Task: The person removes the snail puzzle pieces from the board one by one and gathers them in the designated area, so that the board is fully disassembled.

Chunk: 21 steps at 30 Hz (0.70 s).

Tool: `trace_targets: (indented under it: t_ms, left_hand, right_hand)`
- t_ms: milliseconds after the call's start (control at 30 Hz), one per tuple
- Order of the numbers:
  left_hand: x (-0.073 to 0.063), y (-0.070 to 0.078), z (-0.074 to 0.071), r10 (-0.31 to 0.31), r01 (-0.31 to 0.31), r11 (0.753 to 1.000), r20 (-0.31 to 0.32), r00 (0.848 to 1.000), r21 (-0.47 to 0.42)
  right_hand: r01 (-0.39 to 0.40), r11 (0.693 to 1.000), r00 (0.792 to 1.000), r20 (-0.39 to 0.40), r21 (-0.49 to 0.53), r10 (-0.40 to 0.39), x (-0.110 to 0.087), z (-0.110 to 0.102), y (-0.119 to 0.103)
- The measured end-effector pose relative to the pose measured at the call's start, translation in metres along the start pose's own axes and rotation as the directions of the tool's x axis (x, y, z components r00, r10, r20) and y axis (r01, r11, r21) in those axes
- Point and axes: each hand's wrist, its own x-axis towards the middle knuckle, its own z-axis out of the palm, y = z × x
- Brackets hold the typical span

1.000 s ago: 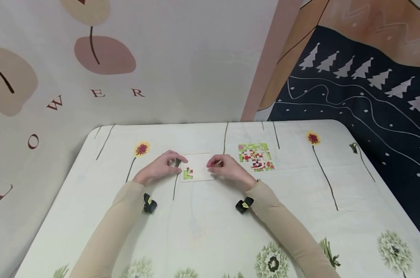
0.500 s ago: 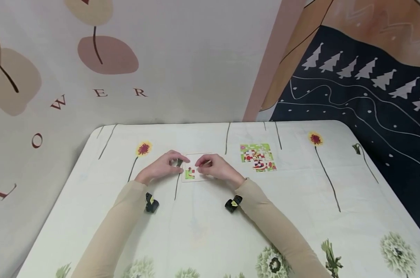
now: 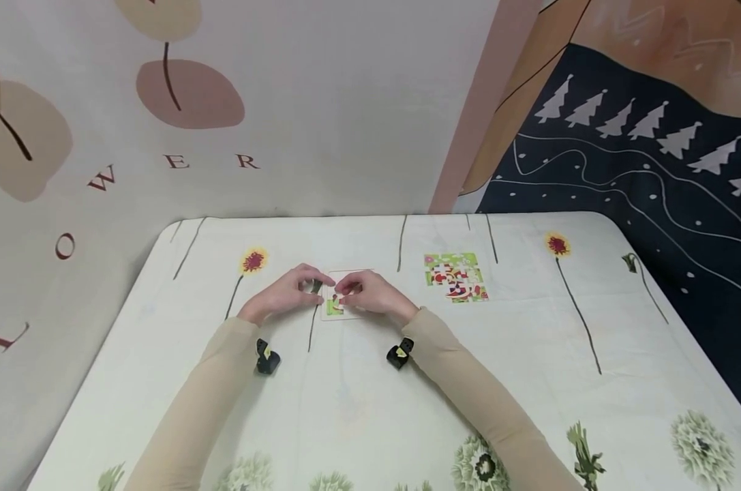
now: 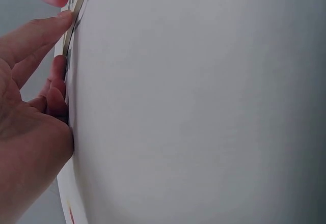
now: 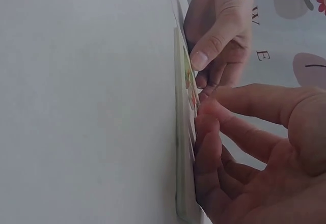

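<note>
A thin white puzzle tray point(image 3: 350, 315) lies flat on the table, with green-and-red jigsaw pieces point(image 3: 333, 307) at its lower left corner. My left hand point(image 3: 292, 292) rests at the tray's left side, thumb and index finger spread along its edge. From the right, my right hand point(image 3: 373, 293) reaches across the tray and hides much of it. Its thumb and fingertips pinch a small jigsaw piece point(image 5: 192, 98), tilted close over the tray in the right wrist view. The left wrist view shows the left fingers point(image 4: 43, 33) touching the tray's edge.
To the right of the tray lies a patch of several loose jigsaw pieces point(image 3: 456, 262), green, red and white. A white cloth printed with flowers covers the table point(image 3: 345, 389). Behind it hangs a patterned curtain point(image 3: 345, 123).
My right hand has moved left across the tray, from its right side to the pieces at the lower left. My left hand has stayed at the tray's left edge.
</note>
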Motion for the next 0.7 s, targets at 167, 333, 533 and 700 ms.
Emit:
trace_targets:
  t_ms: [167, 333, 533, 700]
  left_hand:
    - [-0.0015, 0.0021, -0.0005, 0.01, -0.01, 1.0, -0.002, 1.0, 0.006]
    - [-0.0016, 0.0031, -0.0008, 0.008, -0.008, 1.0, -0.007, 1.0, 0.012]
    - [-0.0021, 0.0016, -0.0001, 0.007, -0.007, 1.0, -0.005, 1.0, 0.01]
    - [-0.002, 0.0025, -0.0002, 0.013, -0.013, 1.0, -0.006, 1.0, 0.014]
  right_hand:
    - [0.002, 0.999, 1.0, -0.009, -0.048, -0.002, 0.0014, 0.0029, -0.0025]
    - [0.011, 0.998, 1.0, -0.019, -0.064, -0.012, 0.001, 0.0051, -0.0022]
    - [0.042, 0.999, 0.999, -0.024, -0.003, -0.042, -0.0009, 0.0057, -0.0008]
    - [0.052, 0.998, 0.998, -0.022, 0.041, -0.051, -0.0031, 0.0055, -0.0012]
